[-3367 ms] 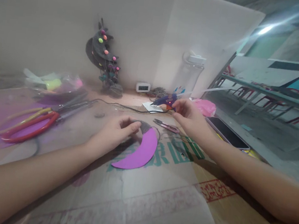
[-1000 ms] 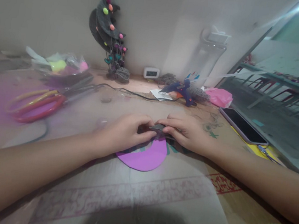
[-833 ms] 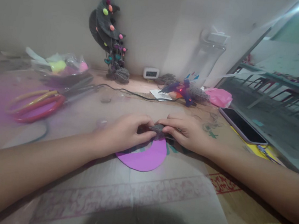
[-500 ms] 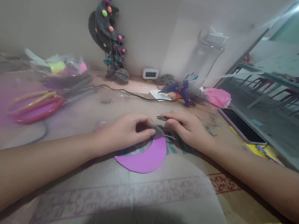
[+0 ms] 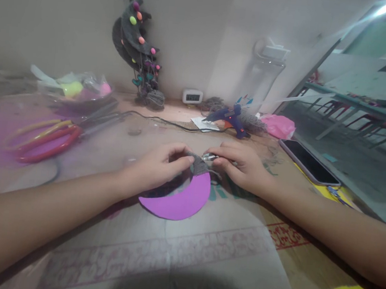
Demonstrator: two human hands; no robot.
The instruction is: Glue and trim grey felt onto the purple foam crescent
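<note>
A purple crescent moon cutout [image 5: 183, 202] lies over the board in front of me, its upper end wrapped in grey yarn [image 5: 200, 165]. My left hand [image 5: 166, 162] pinches that wrapped end between thumb and fingers. Close by on the right, my right hand [image 5: 237, 163] is closed around a small pointed metal tool [image 5: 208, 156] whose shiny tip touches or nearly touches the yarn; most of it is hidden in the fingers, so its exact kind is unclear. A loose strand of yarn trails from the wrapped end beneath my right hand.
At the back stand a blue glue gun [image 5: 228, 119], a white digital clock [image 5: 192, 96] and a clear bottle [image 5: 264, 78]. Scissors [image 5: 50, 141] lie left, a phone [image 5: 310, 162] right. A grey moon decoration [image 5: 135, 37] with coloured balls hangs on the wall.
The crescent has shifted slightly left with my left hand and its wrapped end shows more. The tool in my right hand has turned, its tip now at the yarn.
</note>
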